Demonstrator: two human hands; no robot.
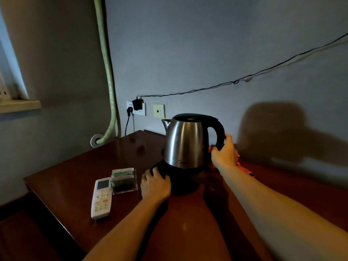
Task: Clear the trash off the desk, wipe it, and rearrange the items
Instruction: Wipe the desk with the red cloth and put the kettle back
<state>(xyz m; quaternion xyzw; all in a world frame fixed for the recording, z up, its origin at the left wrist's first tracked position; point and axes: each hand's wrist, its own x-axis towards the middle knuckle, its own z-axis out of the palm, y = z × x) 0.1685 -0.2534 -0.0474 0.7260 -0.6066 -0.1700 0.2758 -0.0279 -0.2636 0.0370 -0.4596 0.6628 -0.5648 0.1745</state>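
Both hands are on the steel kettle (185,142), which stands on its black base (177,180) near the middle of the dark wooden desk (75,176): the right hand (225,152) curls round the black handle, the left hand (155,184) lies with bent fingers on the base's edge. This looks like the rearranging step, kettle and base being set in place. Next, a steady placement clear of the remote (101,197), the packet holder (124,180) and the pink cloth (243,164) behind.
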